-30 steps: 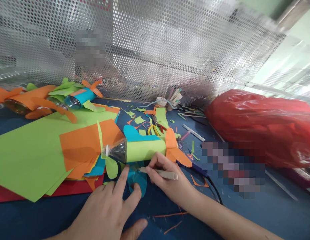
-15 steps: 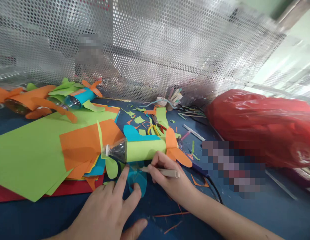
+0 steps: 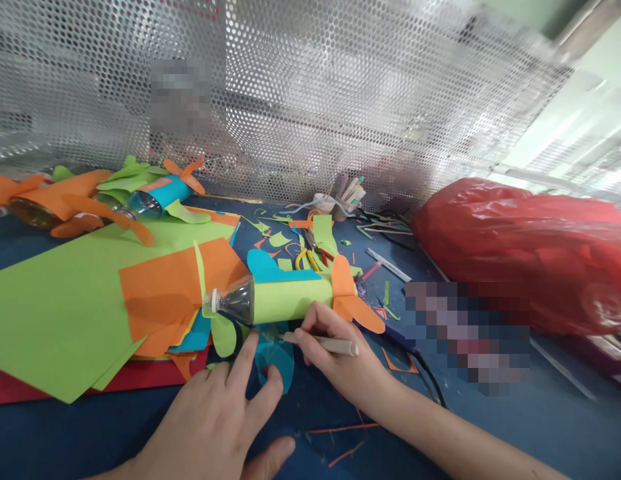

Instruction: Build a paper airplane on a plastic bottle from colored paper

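Observation:
My right hand (image 3: 335,343) is closed around a pale marker pen (image 3: 337,345), its tip at a translucent blue plastic piece (image 3: 284,367) on the table. My left hand (image 3: 225,400) has its fingers spread, two fingertips pressing that blue piece at its left side. Directly behind both hands lies a plastic bottle (image 3: 237,300) on its side, wrapped in light green paper (image 3: 293,298). A blue paper wing (image 3: 263,265) sits on top of it, orange paper blades (image 3: 357,312) are at its right end, and a green paper propeller (image 3: 223,335) is at the capped neck.
Green sheets (image 3: 65,300) and orange paper (image 3: 160,293) are stacked to the left. Further back stand other paper-covered bottles (image 3: 165,195). Yellow-handled scissors (image 3: 306,259) lie among scraps. A red plastic bag (image 3: 520,253) is at the right, and a perforated metal screen (image 3: 310,100) rises behind.
My right hand and the pen have shifted very slightly left. Otherwise the bottle, the blue piece and my left hand stay in place.

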Available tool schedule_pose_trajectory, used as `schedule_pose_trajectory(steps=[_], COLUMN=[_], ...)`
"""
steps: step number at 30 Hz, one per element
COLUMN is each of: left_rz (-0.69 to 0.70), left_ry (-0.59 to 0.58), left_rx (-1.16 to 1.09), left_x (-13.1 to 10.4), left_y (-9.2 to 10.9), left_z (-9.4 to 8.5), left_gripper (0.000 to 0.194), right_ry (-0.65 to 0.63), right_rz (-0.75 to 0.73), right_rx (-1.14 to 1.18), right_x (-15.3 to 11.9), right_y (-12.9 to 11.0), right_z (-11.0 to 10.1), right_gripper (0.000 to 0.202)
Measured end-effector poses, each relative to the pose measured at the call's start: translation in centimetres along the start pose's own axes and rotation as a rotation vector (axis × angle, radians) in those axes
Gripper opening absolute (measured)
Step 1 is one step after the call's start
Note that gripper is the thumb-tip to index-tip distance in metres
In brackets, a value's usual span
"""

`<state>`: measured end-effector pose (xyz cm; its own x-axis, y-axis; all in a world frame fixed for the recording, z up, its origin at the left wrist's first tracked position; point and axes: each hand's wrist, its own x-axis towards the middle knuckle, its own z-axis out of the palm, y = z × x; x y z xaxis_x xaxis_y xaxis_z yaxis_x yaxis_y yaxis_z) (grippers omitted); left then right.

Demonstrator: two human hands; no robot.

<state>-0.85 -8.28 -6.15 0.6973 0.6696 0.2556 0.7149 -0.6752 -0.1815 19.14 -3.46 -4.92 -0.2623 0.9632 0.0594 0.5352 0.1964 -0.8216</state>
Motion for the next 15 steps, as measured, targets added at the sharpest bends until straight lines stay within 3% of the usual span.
schedule_pose_trajectory(steps=[15], left_rz=[-0.008], left_ry=[-0.008], left_rx=[0.009], left_x=[-0.17], left_y=[-0.06], left_z=[-0.1], left_gripper=[0.042], right_ry=[-0.024], right_rz=[-0.018], right_rx=[0.005], right_x=[0.05], right_y=[-0.05], right_z=[-0.03], right_gripper=[0.019])
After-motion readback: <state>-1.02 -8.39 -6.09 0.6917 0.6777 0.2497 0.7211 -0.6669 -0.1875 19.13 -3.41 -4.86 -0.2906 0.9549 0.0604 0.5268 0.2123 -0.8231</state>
